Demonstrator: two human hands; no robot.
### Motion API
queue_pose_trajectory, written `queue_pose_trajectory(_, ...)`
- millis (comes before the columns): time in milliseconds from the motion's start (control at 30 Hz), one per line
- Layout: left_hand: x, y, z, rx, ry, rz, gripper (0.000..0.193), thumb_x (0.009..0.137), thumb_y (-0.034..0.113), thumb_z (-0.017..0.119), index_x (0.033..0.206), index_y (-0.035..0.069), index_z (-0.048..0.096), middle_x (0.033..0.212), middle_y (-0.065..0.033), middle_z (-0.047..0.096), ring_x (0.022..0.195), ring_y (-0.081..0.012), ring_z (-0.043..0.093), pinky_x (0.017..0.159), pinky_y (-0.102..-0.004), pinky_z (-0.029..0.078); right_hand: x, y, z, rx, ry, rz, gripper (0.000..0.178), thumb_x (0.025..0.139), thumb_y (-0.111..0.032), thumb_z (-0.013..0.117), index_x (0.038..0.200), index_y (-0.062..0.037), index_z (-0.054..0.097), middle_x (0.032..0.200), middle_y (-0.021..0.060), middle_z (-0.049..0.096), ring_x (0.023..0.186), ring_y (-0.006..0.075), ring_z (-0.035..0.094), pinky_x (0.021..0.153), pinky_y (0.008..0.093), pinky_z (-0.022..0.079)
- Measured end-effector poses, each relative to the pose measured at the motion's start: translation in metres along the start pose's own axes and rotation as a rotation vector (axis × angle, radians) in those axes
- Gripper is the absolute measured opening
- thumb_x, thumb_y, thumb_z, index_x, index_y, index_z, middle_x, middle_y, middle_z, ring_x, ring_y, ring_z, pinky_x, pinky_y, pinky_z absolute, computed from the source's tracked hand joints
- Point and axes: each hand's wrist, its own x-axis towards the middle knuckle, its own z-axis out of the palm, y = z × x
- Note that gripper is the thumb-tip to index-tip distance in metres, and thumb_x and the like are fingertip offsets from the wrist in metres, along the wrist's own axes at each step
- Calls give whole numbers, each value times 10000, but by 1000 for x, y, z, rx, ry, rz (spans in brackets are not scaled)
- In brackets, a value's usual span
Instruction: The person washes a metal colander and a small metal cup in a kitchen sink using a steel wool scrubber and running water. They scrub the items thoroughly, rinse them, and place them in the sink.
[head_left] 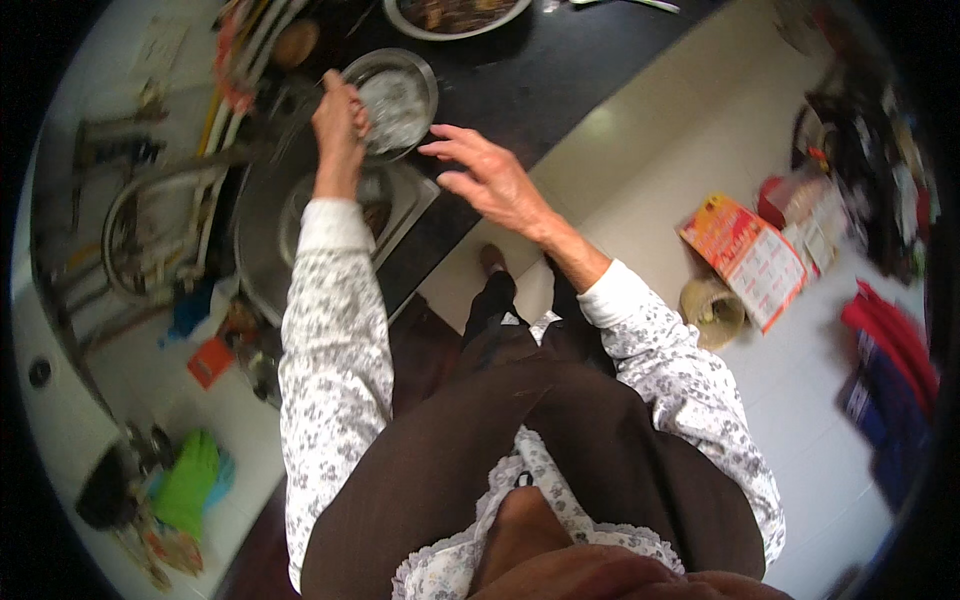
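Note:
A round metal bowl (427, 85) with pale, clear, glistening contents stands near the dark counter's edge, next to the sink. Over its left side, my left hand (341, 118) is closed, fingers curled; what lies in them is hidden. My right hand (490, 180) hovers just off the bowl's lower right side, fingers spread and nothing held. Below the bowl is a steel sink (262, 235), partly covered by my left wrist and sleeve.
A wide dish (460, 36) of brown food sits at the counter's far edge. Pipes (215, 120) and a hoop-shaped frame (115, 235) are at left. On the floor at right lie an orange-and-white printed sheet (745, 262), a round container (712, 310) and red-and-blue cloth (885, 400).

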Motion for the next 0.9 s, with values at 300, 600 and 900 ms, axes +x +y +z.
queue_pose_trajectory(300,-15,0,-5,233,-161,230,411,865,184,691,1202,41,504,1047,-82,586,911,-163,601,661,-260,477,-40,112,-161,276,709,530,310,911,-179,567,1157,9,550,1021,100,619,903,175,626,745,306,529)
queue_pose_trajectory(600,-29,1,-7,246,-49,176,360,922,215,618,1214,52,484,1006,-86,615,864,-164,640,476,-202,392,41,212,-246,574,860,601,297,952,-245,520,1120,-3,559,1040,110,639,967,232,639,792,373,538)
queue_pose_trajectory(900,-32,-5,-3,267,-55,213,312,910,153,617,1181,43,510,986,-73,606,804,-158,633,461,-202,384,74,264,-286,556,946,619,235,964,-228,486,1038,-22,575,988,96,646,861,239,638,722,412,558)
